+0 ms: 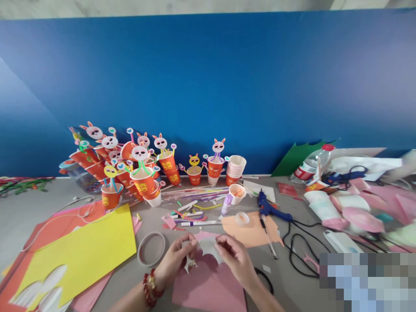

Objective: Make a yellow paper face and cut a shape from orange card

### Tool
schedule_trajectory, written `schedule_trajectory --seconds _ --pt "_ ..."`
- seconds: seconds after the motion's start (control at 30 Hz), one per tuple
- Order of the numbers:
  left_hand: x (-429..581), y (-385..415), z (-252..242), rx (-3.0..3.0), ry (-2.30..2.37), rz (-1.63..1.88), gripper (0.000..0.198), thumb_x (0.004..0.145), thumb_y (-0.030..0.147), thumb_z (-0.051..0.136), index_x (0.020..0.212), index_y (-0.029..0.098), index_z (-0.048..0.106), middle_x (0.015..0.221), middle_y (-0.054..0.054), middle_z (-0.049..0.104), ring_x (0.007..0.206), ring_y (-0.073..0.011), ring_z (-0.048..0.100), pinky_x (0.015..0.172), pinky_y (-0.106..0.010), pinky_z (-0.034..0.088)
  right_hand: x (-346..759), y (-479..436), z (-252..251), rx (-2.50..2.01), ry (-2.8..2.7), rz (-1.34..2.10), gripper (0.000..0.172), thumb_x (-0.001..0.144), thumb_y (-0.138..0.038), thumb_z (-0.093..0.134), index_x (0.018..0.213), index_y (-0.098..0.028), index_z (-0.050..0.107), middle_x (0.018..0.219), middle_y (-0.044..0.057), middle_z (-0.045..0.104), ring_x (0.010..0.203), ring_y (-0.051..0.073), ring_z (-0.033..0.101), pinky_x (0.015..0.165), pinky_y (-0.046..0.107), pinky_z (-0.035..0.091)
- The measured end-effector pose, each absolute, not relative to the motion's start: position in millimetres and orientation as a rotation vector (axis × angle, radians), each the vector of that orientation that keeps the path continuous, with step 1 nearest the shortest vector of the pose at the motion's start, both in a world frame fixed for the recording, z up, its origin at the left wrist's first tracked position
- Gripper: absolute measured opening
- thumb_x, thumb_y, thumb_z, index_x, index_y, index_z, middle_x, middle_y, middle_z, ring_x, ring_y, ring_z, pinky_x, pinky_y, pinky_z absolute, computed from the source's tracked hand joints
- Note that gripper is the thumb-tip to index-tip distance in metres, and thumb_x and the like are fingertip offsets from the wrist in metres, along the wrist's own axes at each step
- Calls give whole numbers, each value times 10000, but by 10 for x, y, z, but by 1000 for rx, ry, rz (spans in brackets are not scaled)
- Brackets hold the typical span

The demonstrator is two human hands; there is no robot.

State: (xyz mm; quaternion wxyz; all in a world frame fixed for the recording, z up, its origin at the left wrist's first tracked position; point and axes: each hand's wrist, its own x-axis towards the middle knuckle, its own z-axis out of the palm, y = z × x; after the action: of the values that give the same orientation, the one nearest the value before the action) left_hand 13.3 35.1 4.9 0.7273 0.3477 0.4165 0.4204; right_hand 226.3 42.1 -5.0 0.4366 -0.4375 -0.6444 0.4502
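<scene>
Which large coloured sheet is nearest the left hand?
The pink sheet with the scalloped edge, close by the left hand; the yellow sheet lies off left, the peach sheet beyond the right hand, the green sheet by the blue wall.

Soft, fairly bright light spreads evenly over the frame. The blue panel (208,78) pales into hazy sheen toward the left and right edges, with faint shadows behind the cups (168,164). Things at far right smear with blur; coarse pixel blocks (367,284) mask the lower-right corner.
</scene>
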Motion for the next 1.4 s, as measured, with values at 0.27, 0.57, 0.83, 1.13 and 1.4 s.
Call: schedule_trajectory --seconds 0.27,0.57,0.83,1.13,1.4 --pt "82 340 115 921 924 916 337 811 448 731 953 173 599 738 37 525 498 -31 428 437 -145 313 2323 402 36 -862 -1725 721 181 885 -120 543 848 -236 676 1048 84 610 1000 226 589 823 332 484" --pt "89 308 162 1157 1075 971 398 824 510 687 1033 176 633 790 6 549 579 -78 506 506 -185 445 2324 392 -2 -891 -1744 694 225 883 -95 543 839 -244 706 1282 101 545 1133 261 558 839 359 508" --pt "85 319 116 1089 1080 1014 336 859 497 651 1003 194 625 801 17 552 507 -42 429 470 -168 387 2321 412 9 -880 -1764 755 223 877 -94 556 853 -247 716 1245 85 562 1093 225 599 837 305 507" --pt "79 306 92 1095 1072 1026 355 859 520 645 998 193 628 749 20 511 608 -79 469 518 -170 364 2315 386 23 -895 -1749 750 221 864 -88 550 843 -234 715 1253 99 572 946 198 646 749 284 509" --pt "113 299 129 994 1069 979 474 795 622 652 963 186 570 490 111 325 410 -51 255 378 -151 190 2300 393 58 -896 -1723 820 203 865 -112 530 821 -221 695 1154 108 621 1088 238 607 792 297 516"
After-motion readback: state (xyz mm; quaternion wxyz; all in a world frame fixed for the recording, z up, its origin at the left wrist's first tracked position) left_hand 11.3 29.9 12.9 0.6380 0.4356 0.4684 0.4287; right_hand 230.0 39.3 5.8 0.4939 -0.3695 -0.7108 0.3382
